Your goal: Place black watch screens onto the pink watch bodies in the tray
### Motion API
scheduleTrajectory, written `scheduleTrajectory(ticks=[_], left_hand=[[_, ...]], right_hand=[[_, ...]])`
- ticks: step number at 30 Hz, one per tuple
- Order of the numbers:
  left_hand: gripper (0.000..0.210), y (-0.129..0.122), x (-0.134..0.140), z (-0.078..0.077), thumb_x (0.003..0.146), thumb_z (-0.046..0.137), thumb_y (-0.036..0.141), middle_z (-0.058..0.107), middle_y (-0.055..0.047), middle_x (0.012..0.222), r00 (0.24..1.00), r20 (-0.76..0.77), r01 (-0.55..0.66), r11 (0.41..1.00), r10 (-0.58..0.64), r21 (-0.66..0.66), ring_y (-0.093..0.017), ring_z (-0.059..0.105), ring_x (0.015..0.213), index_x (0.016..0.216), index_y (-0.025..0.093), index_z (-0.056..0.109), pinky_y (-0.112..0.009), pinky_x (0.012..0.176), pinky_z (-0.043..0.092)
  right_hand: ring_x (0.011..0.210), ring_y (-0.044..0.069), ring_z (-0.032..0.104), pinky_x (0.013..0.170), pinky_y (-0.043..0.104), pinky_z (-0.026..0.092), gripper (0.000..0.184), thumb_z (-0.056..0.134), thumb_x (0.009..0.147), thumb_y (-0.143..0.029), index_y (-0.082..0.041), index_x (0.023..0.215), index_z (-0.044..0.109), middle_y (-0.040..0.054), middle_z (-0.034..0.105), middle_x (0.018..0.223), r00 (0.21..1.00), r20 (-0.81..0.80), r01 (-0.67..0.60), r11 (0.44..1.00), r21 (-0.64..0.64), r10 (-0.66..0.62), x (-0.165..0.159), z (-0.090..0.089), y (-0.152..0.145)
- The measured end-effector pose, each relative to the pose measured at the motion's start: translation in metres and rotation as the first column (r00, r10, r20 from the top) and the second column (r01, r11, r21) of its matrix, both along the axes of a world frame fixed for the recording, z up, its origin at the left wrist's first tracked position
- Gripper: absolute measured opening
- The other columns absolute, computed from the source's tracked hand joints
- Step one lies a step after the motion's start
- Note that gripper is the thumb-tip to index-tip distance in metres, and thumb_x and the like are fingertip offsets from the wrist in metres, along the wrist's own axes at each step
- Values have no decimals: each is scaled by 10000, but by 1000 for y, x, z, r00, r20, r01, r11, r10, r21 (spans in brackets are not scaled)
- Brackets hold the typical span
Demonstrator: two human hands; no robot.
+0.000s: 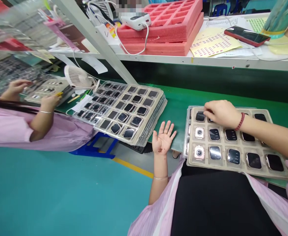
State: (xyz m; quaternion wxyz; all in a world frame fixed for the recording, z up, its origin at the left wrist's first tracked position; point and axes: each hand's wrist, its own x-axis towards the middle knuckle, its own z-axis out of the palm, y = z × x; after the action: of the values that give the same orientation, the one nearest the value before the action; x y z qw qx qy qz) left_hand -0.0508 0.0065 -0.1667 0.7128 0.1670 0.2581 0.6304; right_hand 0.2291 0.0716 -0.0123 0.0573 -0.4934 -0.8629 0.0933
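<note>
A beige tray (215,166) of smartwatches lies before me at the table's edge, resting on a clear plastic tray. Most of its watches show dark screens, such as the smartwatch (234,156) in the near row. Two at the left, including a pink smartwatch (199,152), lie with their backs up. Over the back row, my right hand (221,113) has its fingers curled together beside a dark-screened watch (200,116); whatever they may grip is hidden. Left of the tray, my left hand (163,139) is palm up with spread fingers, holding nothing.
Stacked watch trays (150,127) stand to the left on the green table (175,98), near a small white fan (77,77). A co-worker's hands (49,101) are further left. The shelf above carries red foam trays (156,37) and a phone (247,35). A blue stool (94,147) sits below.
</note>
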Motion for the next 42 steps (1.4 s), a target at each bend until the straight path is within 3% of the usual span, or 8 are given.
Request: scheduleTrajectory(ticks=[4,7,11,17,23,29,32,42], left_hand=[[607,0,0,-2,997,155,548,408,-60,1527,1000,2,0,1000,0,0,-268,310,1449,1260,278,631,-548,1157,266],[601,-1,0,-1,998,161,539,405,-72,1528,1000,11,4,1000,-4,-10,-269,307,1451,1283,264,612,-542,1155,271],[595,-2,1,-1,1002,169,518,398,-106,1528,999,42,23,1000,-23,-4,-277,317,1446,1364,232,544,-533,1152,280],[599,-5,2,1,1006,175,507,391,-138,1526,995,93,20,1000,-21,7,-281,336,1436,1398,191,500,-515,1154,278],[528,2,4,5,1003,271,439,412,-162,1508,993,121,25,997,-15,-79,-282,376,1414,1395,153,479,-476,1147,316],[438,40,-8,18,968,361,253,453,-201,1466,969,194,-100,962,151,-253,-268,466,1352,1359,76,447,-390,1041,474],[480,53,-20,24,971,329,222,482,-200,1443,949,221,-163,952,223,-258,-242,472,1349,1415,48,384,-343,1006,508],[528,74,-28,16,981,273,216,547,-203,1378,976,98,-176,966,197,-188,-186,505,1323,1473,27,296,-313,1011,501]], right_hand=[[692,199,600,545,279,258,152,515,926,-216,-161,817,605,70,681,876,962,164,-215,975,-46,220,-11,7,-48],[629,177,579,539,269,267,186,512,913,-175,-167,734,562,47,659,753,954,105,-264,952,-157,281,-11,13,-61],[513,138,504,538,252,325,311,451,954,-257,-189,657,515,-5,560,571,967,-152,-241,933,-268,206,-4,11,-50],[586,198,556,530,280,275,276,415,941,-284,-200,695,507,44,632,704,967,100,-215,963,-164,233,-3,-3,-52],[492,151,485,523,275,328,433,341,984,-445,-207,634,434,-2,522,547,970,-144,-232,915,-330,194,0,0,-43],[502,155,521,537,289,344,436,320,981,-455,-207,657,473,8,577,582,985,-101,-167,911,-376,139,9,-12,-26],[522,153,535,548,285,351,453,317,983,-487,-205,684,508,7,597,609,984,-122,-166,907,-388,128,8,-10,-26],[502,131,488,527,254,313,339,494,922,-423,-186,699,589,-9,577,581,984,-138,-163,889,-429,114,2,3,-20]])
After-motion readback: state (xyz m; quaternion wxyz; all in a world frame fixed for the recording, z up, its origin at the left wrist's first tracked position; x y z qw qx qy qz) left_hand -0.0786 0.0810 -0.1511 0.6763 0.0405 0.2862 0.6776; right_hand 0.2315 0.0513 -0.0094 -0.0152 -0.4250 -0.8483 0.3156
